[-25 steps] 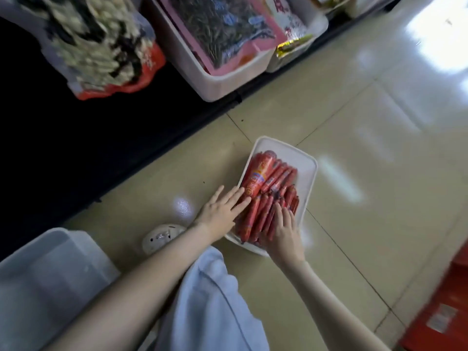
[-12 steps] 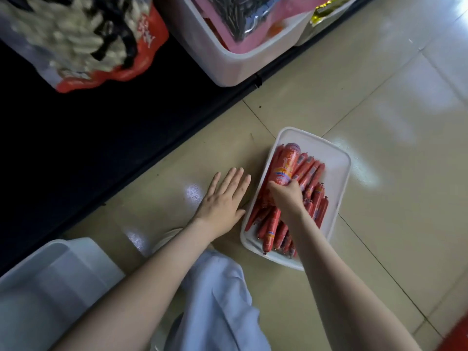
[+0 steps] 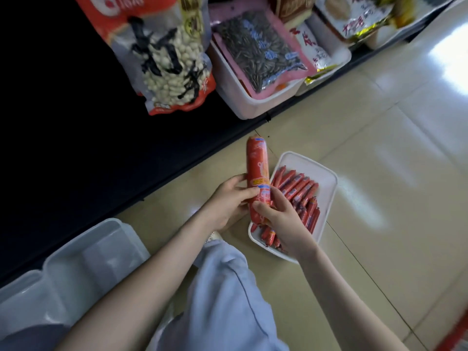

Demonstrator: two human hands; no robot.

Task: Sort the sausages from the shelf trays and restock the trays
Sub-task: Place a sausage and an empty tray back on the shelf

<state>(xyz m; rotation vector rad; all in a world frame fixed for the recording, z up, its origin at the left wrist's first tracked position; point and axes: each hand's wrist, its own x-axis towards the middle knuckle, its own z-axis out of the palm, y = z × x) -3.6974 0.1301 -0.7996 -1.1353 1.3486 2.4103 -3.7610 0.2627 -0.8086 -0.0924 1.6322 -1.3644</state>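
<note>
Large sausage [image 3: 257, 171]: upright, lower half clamped by curled fingers of left hand [image 3: 225, 203] and right hand [image 3: 286, 224]; top end free above them. Tray [image 3: 327, 188] of thin sausages [image 3: 298, 191]: just right of the fingers, bare floor [image 3: 379, 160] beyond its rim.

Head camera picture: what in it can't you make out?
1. The thin sausages in the tray: head view, the right hand covers their near ends, so no count.
2. The big sausage: head view, label print too blurred to read.
3. The clear bin: head view, cut off by the left edge; contents unclear.
4. The red thing: head view, blurred and cut off at the lower right corner.
</note>
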